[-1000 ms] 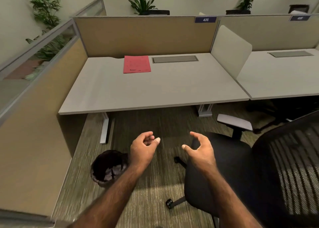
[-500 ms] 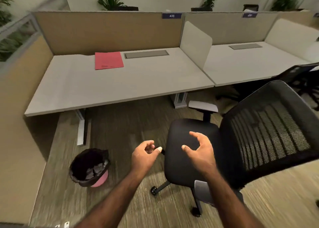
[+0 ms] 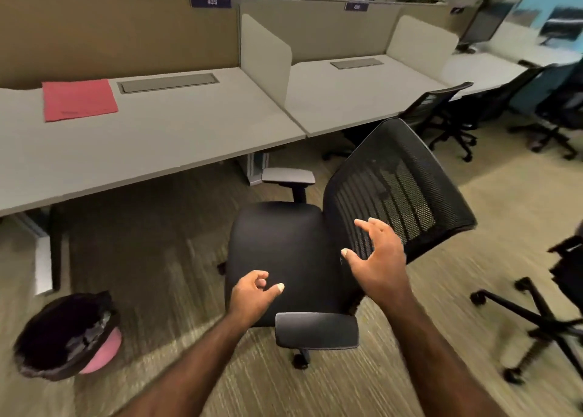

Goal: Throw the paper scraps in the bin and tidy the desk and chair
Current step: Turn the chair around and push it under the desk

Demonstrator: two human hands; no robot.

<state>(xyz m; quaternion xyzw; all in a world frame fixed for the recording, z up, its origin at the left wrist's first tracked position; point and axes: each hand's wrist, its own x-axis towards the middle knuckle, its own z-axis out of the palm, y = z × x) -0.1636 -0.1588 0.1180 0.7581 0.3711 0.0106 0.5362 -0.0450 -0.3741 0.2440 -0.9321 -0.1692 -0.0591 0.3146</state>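
Note:
A black office chair (image 3: 284, 252) with a mesh back (image 3: 397, 180) stands on the carpet, turned sideways, away from the grey desk (image 3: 157, 142). My left hand (image 3: 252, 300) hovers over the seat's near edge, fingers loosely curled, holding nothing. My right hand (image 3: 378, 259) is spread open just in front of the mesh back, apart from it. A pink folder (image 3: 79, 99) lies on the desk at the back left. The bin (image 3: 66, 337), lined with a black bag, sits on the floor at the lower left with crumpled scraps inside.
A grey armrest (image 3: 317, 330) lies just below my hands. Another chair's wheeled base (image 3: 536, 318) is at the right, and more chairs (image 3: 441, 116) stand at the neighbouring desk. Beige partitions (image 3: 126, 31) and a white divider (image 3: 265, 53) back the desks.
The view has swung right and nearer the chair. Both hands, empty as before, now hang over the seat, and my right hand has risen toward the mesh back.

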